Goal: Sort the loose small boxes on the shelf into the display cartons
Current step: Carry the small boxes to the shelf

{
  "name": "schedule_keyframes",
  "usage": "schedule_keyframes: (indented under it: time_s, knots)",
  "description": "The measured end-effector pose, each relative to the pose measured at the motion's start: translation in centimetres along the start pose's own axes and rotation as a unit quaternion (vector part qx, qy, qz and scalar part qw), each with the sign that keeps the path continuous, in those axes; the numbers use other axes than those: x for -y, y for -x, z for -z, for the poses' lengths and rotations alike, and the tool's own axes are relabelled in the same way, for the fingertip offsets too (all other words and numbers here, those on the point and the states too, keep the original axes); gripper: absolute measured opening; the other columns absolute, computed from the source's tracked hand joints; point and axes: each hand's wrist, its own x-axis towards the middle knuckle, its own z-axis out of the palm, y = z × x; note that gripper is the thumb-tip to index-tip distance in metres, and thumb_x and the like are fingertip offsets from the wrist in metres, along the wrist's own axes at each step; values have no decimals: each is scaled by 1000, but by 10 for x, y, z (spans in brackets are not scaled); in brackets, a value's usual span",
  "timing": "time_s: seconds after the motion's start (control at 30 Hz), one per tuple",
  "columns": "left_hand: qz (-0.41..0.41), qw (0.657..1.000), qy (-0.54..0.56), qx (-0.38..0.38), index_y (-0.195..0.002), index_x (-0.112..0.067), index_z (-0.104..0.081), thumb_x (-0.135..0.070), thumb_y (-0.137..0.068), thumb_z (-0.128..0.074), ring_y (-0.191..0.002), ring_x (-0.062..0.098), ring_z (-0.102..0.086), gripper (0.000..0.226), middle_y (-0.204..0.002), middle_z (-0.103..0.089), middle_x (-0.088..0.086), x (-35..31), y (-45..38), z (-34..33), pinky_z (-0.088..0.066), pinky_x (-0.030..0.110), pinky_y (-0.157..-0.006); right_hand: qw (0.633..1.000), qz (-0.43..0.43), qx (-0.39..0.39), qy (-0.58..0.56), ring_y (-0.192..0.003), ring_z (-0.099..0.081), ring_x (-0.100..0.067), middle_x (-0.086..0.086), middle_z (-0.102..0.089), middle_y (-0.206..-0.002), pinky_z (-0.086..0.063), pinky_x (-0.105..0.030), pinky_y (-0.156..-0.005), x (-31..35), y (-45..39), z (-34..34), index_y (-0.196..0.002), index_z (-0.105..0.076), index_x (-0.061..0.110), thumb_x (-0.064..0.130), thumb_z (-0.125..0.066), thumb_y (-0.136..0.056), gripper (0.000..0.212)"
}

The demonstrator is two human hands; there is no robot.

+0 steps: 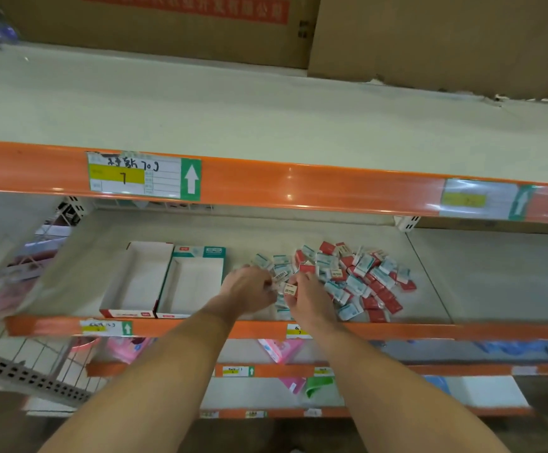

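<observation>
Gripping small boxes [290, 291], both hands [308, 297] work over a pale shelf [429, 289]; orange-edged racking [331, 188] surrounds.

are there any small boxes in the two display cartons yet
No, both display cartons, the red-trimmed one and the teal-trimmed one, show only bare white insides, while the loose boxes lie beside them.

Shop or stockroom aisle, seen at tiered metal shelving [266, 125] with orange front rails. Handwritten price-and-stock label [144, 175] with yellow field and green arrow clipped to upper rail; similar tags on rails below it. Large brown cardboard cartons [445, 37] stacked above label, on top tier. Below label, heap of small packaged boxes [357, 279] beside two open display cartons [164, 282]. Lower still, pink packets [282, 349] on further tiers.
</observation>
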Motion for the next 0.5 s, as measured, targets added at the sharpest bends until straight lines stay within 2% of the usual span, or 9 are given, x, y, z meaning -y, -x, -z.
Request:
schedule_keyframes:
  time_s: [0.1, 0.2, 0.3, 0.4, 0.5]
  knots:
    - [51, 991, 122, -26, -94, -18, -66, -31, -81, -63, -79, 21, -62, 19, -86, -67, 1, -2, -2, 2, -48, 27, -63, 999, 1, -12, -31, -93, -59, -19, 1, -59, -114, -42, -30, -71, -3, -2, 5, -119, -53, 19, 26, -60, -96, 25]
    - [59, 971, 231, -33, -117, -20, -55, -21, -79, -73, -79, 18, -61, 43, -90, -64, -1, -5, -3, 5, -47, 25, -64, 999, 8, -24, -40, -89, -60, -19, 0, -61, -111, -41, -29, -70, -6, -3, 8, -120, -53, 19, 27, -59, -97, 25]
    - [59, 968, 241, -35, -124, -18, -55, -15, -75, -75, -89, 19, -61, 53, -104, -64, 1, -9, -3, 5, -47, 23, -73, 999, 14, -17, -38, -96, -62, -21, -2, -62, -114, -44, -30, -73, -7, -3, 9, -124, -54, 17, 29, -58, -97, 29]
    - [48, 978, 200, -18, -120, -13, -61, -7, -75, -71, -91, 16, -58, 46, -111, -63, 4, -7, -1, -1, -47, 21, -76, 999, 10, -18, -36, -102, -63, -22, -2, -62, -118, -47, -30, -77, -5, -4, 11, -126, -54, 17, 31, -61, -97, 33]
    - [44, 988, 150, -2, -121, -12, -60, 2, -78, -65, -94, 15, -52, 45, -116, -53, 3, 0, 5, -9, -45, 19, -81, 999, 11, -17, -29, -106, -63, -21, -1, -61, -124, -50, -33, -82, -4, -4, 10, -129, -55, 18, 33, -63, -95, 38]
